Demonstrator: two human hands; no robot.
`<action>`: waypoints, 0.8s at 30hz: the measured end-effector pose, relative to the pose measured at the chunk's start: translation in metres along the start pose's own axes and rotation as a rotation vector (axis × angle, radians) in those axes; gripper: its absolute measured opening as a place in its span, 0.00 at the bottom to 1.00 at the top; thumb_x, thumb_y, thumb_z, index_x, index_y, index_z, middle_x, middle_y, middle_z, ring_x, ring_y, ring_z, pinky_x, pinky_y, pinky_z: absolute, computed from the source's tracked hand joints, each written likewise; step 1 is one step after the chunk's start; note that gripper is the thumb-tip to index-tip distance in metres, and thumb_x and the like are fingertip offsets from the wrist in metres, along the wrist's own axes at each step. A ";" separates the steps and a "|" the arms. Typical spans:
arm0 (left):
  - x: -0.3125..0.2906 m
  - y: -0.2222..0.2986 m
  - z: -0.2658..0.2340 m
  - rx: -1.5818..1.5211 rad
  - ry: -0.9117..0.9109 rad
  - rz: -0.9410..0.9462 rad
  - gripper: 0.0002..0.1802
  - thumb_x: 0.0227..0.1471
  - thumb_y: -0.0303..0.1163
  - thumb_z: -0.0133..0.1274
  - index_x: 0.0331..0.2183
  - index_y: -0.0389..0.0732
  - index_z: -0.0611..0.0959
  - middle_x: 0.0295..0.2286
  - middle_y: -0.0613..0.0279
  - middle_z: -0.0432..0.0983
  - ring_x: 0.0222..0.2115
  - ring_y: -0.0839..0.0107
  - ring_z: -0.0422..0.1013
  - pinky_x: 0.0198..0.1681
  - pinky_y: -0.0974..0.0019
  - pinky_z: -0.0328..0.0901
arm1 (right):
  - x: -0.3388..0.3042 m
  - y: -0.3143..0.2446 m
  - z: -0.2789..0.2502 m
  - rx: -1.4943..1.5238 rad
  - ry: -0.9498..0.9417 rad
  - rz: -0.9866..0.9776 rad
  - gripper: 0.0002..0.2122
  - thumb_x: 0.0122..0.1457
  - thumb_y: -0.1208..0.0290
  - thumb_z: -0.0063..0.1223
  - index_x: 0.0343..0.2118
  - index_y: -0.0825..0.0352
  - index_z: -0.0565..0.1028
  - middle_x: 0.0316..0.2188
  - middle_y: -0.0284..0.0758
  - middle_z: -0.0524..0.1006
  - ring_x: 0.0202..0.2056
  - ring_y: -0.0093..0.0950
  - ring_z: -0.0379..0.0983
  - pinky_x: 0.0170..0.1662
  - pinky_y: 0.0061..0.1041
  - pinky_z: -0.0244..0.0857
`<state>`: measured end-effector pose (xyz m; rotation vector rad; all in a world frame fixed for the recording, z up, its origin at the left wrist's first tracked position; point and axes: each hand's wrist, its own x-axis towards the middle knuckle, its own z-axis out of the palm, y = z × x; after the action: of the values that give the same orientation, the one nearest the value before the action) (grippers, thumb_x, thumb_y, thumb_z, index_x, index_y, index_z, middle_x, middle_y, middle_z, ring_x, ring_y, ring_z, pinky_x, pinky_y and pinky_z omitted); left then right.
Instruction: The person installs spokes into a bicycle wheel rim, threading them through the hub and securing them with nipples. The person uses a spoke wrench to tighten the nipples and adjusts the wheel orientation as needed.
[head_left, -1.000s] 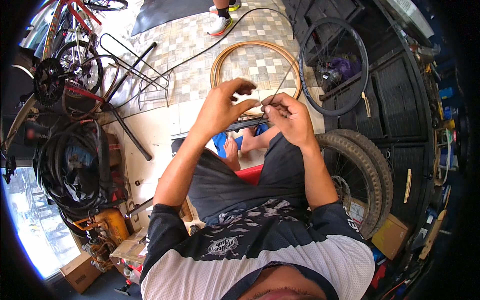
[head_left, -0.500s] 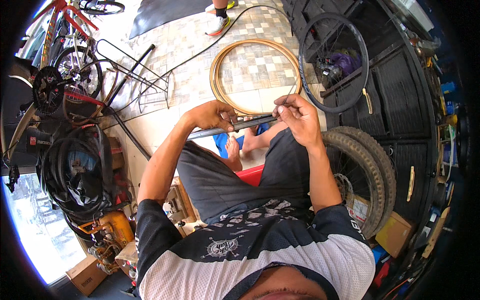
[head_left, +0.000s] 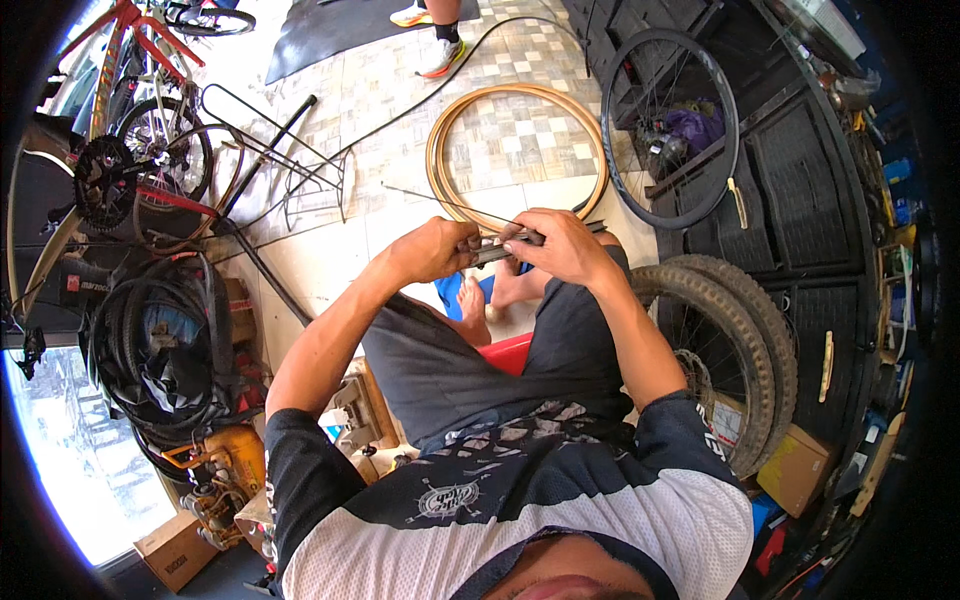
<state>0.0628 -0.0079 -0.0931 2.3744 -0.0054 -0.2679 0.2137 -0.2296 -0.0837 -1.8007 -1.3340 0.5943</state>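
Above my lap, my left hand (head_left: 436, 248) is closed around one end of a narrow bundle of dark, thin rods (head_left: 490, 254), perhaps bicycle spokes. Its fingers hide part of the bundle. Close beside it, my right hand (head_left: 562, 244) is closed too, its fingertips pinched at the bundle. A single thin dark rod (head_left: 440, 197) slants up and left from those fingertips, over the floor. The far end of the bundle shows past my right hand, by my right knee.
Tan hoops (head_left: 437, 150) lie on the tiled floor ahead. A black-rimmed wheel (head_left: 735, 120) leans against dark cabinets (head_left: 800, 190). Knobbly tyres (head_left: 770, 330) stand at my right. Bicycles (head_left: 105, 160), a metal stand and coiled black tyres (head_left: 120, 340) crowd the left. Another person's shoe (head_left: 440, 60) is ahead.
My right hand has come left and down, close to my left hand. The single rod, before pointing up from my right hand, now slants to the left. The hands' bundle has shifted right.
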 end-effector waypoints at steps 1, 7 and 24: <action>-0.001 0.001 0.002 0.015 0.013 0.010 0.10 0.54 0.25 0.62 0.39 0.33 0.83 0.31 0.45 0.84 0.34 0.48 0.82 0.39 0.52 0.74 | 0.004 0.002 0.002 -0.037 -0.021 -0.012 0.11 0.58 0.68 0.64 0.41 0.67 0.84 0.34 0.42 0.83 0.36 0.39 0.81 0.40 0.37 0.72; -0.009 0.012 0.002 0.004 0.111 0.071 0.10 0.54 0.28 0.62 0.36 0.32 0.82 0.29 0.43 0.82 0.34 0.41 0.80 0.38 0.48 0.73 | 0.031 0.003 0.007 -0.242 -0.165 -0.041 0.13 0.54 0.61 0.66 0.37 0.64 0.84 0.35 0.44 0.82 0.41 0.47 0.79 0.45 0.45 0.71; -0.017 0.022 0.010 -0.039 0.245 -0.033 0.10 0.54 0.31 0.63 0.36 0.34 0.84 0.28 0.43 0.82 0.32 0.42 0.78 0.37 0.49 0.71 | 0.073 -0.001 0.001 -0.307 -0.563 -0.007 0.15 0.49 0.60 0.68 0.32 0.69 0.85 0.27 0.51 0.83 0.33 0.49 0.82 0.39 0.46 0.74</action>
<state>0.0454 -0.0299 -0.0820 2.3553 0.1531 0.0081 0.2366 -0.1602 -0.0773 -1.9478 -1.8885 0.9865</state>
